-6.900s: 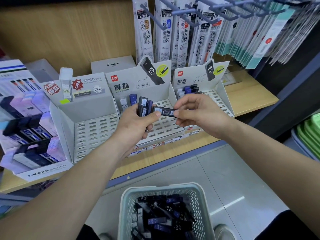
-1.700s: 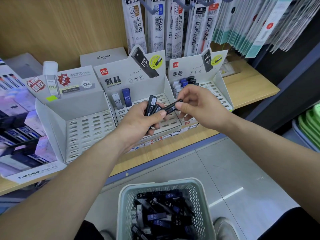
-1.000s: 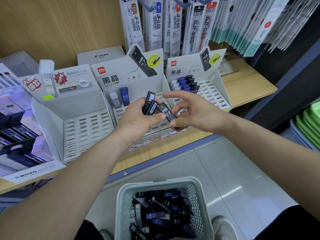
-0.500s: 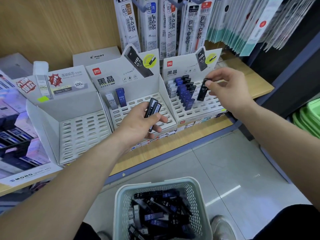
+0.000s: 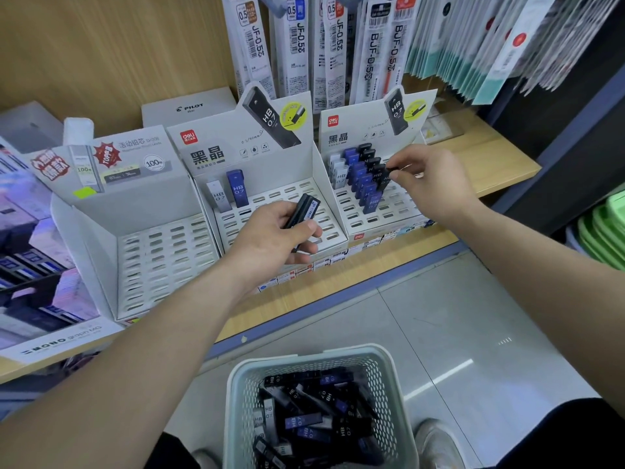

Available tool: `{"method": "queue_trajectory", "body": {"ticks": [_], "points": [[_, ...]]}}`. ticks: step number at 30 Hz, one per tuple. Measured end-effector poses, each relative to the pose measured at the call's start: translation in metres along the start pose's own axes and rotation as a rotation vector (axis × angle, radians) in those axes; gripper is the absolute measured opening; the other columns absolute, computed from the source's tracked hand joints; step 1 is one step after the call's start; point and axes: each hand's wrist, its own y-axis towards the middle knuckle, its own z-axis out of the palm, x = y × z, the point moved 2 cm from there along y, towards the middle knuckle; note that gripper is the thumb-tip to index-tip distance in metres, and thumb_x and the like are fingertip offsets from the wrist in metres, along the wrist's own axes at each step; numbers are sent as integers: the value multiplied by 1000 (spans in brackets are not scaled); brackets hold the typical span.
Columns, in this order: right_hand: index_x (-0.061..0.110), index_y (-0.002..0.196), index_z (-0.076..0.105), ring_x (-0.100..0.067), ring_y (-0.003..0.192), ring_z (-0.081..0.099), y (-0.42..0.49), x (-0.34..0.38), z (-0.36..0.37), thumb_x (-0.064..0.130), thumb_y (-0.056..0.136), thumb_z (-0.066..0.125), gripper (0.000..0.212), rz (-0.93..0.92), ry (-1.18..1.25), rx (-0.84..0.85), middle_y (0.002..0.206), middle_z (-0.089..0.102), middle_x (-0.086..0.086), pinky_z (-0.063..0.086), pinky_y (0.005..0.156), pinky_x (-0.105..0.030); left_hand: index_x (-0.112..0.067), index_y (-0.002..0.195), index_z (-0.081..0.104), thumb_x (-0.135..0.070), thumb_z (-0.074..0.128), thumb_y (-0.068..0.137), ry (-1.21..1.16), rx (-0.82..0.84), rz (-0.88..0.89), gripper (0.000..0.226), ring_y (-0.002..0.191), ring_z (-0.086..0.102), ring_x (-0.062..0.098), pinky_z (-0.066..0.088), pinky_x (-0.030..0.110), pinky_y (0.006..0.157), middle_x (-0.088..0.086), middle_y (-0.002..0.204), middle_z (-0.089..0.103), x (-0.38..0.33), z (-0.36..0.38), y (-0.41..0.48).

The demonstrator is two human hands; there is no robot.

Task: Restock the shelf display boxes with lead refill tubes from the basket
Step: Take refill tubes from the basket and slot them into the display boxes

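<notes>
Pale grey-green basket (image 5: 236, 418) with lattice-holed walls, filled with black, blue and grey tubes (image 5: 304, 421). White boxes (image 5: 257, 164) with slotted grid floors and black lettering. The right box (image 5: 372, 130) holds one grey row, one blue, one black. Light wood-grain shelf (image 5: 490, 164), edged blue. Glossy grey floor (image 5: 439, 316). Green trays (image 5: 605, 231).

Three display boxes (image 5: 252, 165), one basket (image 5: 236, 418)

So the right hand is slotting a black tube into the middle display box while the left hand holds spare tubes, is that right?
Not quite. The head view shows the right hand setting the black tube into the right display box, not the middle display box. The left hand does hold spare tubes.
</notes>
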Motion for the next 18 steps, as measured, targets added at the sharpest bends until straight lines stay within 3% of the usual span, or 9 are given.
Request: {"method": "queue_trajectory", "body": {"ticks": [2,5,8,11,13,16,18], "points": [[22,103,73,-11,87,65,1,2,4,13,95,65,14,-45,-70,-10,98,70,4,44,66,-9,-9,120,62,-9,61,98,-11,4,-4,22,71,69,12,59,26,65,6,97,74,1,0,0],[19,108,73,-14,86,63,2,1,9,12,95,65,17,-70,-156,0,105,67,-1,45,74,-21,-8,121,62,-7,61,97,-22,10,-9,23,72,69,12,59,26,66,7,97,75,0,-1,-1],[20,112,73,-14,85,62,2,1,10,15,97,63,19,-60,-183,9,110,67,-2,44,75,-23,-7,120,62,-7,61,97,-23,10,-6,22,72,68,12,60,26,66,8,98,74,0,-3,-3],[25,108,73,-7,79,61,0,13,1,22,95,64,16,-57,-149,-50,105,67,3,48,74,-23,-6,118,63,-6,61,98,-33,11,2,21,72,70,12,61,26,68,10,98,74,-2,-4,-4],[27,101,72,-3,74,60,-7,29,-2,25,93,67,10,-54,-43,-70,96,67,11,48,68,-16,-6,117,64,-6,61,97,-39,14,13,19,74,71,13,62,26,70,11,99,74,-2,-4,-5],[22,99,74,-12,73,64,-25,60,13,25,92,70,9,-88,191,93,85,70,8,54,65,-25,-6,114,65,-5,62,97,-53,31,26,18,74,71,13,62,27,72,12,98,75,-4,-2,-4],[21,100,73,-13,72,65,-35,72,28,30,90,72,13,-128,212,215,84,70,7,53,66,-26,-7,111,65,-5,64,95,-66,56,30,16,73,71,14,62,26,70,11,93,75,-5,0,-5]]}}
